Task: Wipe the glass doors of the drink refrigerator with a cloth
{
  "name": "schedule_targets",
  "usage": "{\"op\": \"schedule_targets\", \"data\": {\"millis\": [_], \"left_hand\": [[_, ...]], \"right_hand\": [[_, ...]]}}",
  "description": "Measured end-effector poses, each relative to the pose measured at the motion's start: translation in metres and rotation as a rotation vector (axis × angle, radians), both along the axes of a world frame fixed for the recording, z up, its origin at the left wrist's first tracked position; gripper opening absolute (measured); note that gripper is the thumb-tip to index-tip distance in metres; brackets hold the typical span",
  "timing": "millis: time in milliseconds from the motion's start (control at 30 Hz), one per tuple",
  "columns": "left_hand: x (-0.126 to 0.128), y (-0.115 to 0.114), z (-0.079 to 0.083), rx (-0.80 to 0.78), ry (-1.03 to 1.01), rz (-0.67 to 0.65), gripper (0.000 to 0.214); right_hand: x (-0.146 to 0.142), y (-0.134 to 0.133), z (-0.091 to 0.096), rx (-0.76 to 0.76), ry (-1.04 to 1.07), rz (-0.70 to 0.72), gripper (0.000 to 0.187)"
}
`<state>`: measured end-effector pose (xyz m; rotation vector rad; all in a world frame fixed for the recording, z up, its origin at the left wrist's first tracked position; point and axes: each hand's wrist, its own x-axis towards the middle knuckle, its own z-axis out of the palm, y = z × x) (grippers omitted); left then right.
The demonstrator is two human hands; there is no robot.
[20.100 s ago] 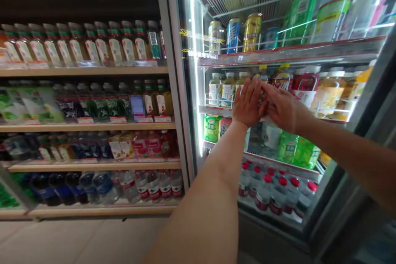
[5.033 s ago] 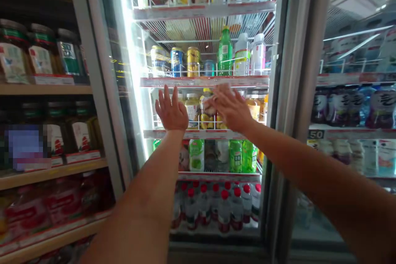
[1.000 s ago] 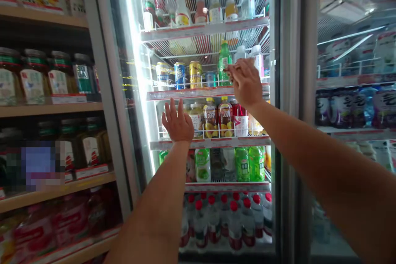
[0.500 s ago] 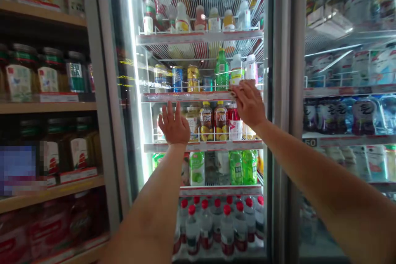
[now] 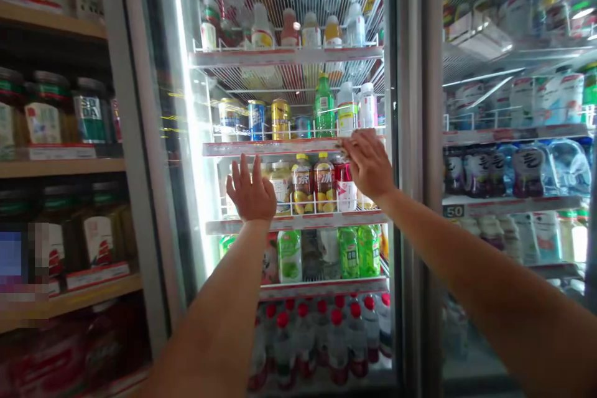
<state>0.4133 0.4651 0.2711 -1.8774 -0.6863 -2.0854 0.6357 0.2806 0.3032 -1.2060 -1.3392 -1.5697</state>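
Note:
My left hand (image 5: 252,189) is raised with its fingers spread, in front of the bottle shelf of a lit drinks cooler. It holds nothing, and whether it touches anything is unclear. My right hand (image 5: 370,165) is at the red-edged shelf rail (image 5: 280,148), fingers bent over a small mottled brown-and-white thing (image 5: 344,149), mostly hidden and too small to name. Right by it are a red-capped bottle with a white label (image 5: 346,189) and, above, a pink-labelled white bottle (image 5: 368,107). Between my hands stand two yellow-capped tea bottles (image 5: 303,181).
Cans and a green bottle (image 5: 324,106) fill the shelf above. Lower down are green bottles (image 5: 349,254) and several red-capped bottles (image 5: 336,342). Wooden shelves with bottles (image 5: 44,115) stand left; a metal door post (image 5: 420,137) and another cooler are on the right.
The view has shifted slightly, so the cooler and both hands appear a little further left. My right hand sits slightly lower against the shelf rail. My left hand stays spread.

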Motion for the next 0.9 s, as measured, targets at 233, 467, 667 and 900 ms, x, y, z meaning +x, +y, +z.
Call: {"op": "schedule_targets", "data": {"millis": [233,467,667,900], "left_hand": [[0.000,-0.001,0.000,0.003,-0.018,-0.008,0.057],[0.001,0.005,-0.002,0.051,-0.021,0.045,0.056],[0.002,0.009,-0.003,0.070,-0.018,0.090,0.055],[0.000,0.007,-0.004,0.057,-0.006,0.059,0.054]], "right_hand": [[-0.006,0.004,-0.027,-0.188,-0.234,-0.004,0.066],[-0.025,0.025,0.058,0.093,0.256,-0.044,0.048],[-0.102,0.090,0.098,-0.010,0.343,-0.084,0.055],[-0.124,0.103,0.053,-0.271,-0.124,-0.034,0.049]]}}
